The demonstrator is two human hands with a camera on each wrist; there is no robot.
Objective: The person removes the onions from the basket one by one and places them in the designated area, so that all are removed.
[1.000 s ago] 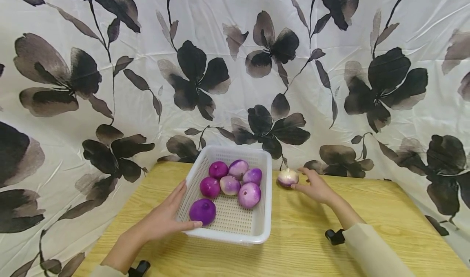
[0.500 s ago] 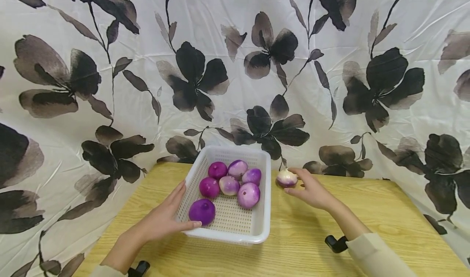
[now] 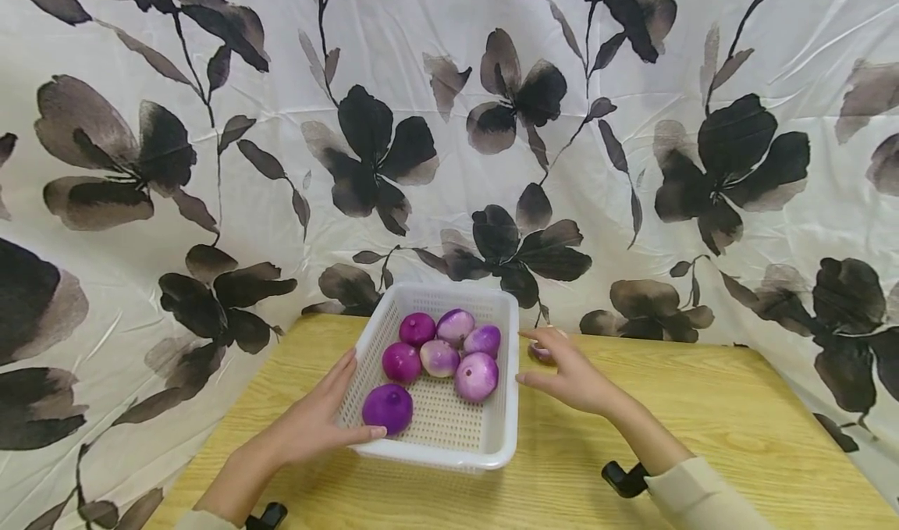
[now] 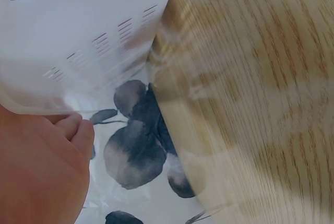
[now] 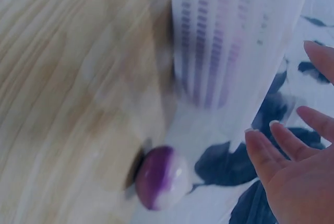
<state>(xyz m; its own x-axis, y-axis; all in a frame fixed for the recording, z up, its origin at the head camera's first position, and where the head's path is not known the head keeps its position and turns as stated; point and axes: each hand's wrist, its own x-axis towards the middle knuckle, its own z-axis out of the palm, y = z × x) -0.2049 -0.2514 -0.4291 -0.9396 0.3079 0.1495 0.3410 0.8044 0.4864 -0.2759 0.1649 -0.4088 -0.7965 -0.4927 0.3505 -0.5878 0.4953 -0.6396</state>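
Observation:
In the head view a white perforated plastic basket (image 3: 511, 428) stands on the table, holding several purple and purple-white onions (image 3: 477, 377). My left hand (image 3: 302, 430) holds its near left corner, thumb over the rim and fingers along the outer left wall. My right hand (image 3: 577, 374) is at the right wall, fingers extended and nothing in them. The right wrist view shows a gap between these fingers and the basket (image 5: 224, 41). A single purple-white onion (image 5: 160, 178) lies outside the basket, mostly hidden behind my right hand in the head view.
A yellow wood-grain table (image 3: 674, 405) lies under everything. White cloth with dark flowers (image 3: 449, 163) hangs behind the table's far edge, close to the basket's back. Dark camera mounts (image 3: 623, 479) sit at both wrists.
My right hand was around the loose onion; it has moved left, away from it, to the basket's right wall. The onion stays on the table. The left hand has not moved.

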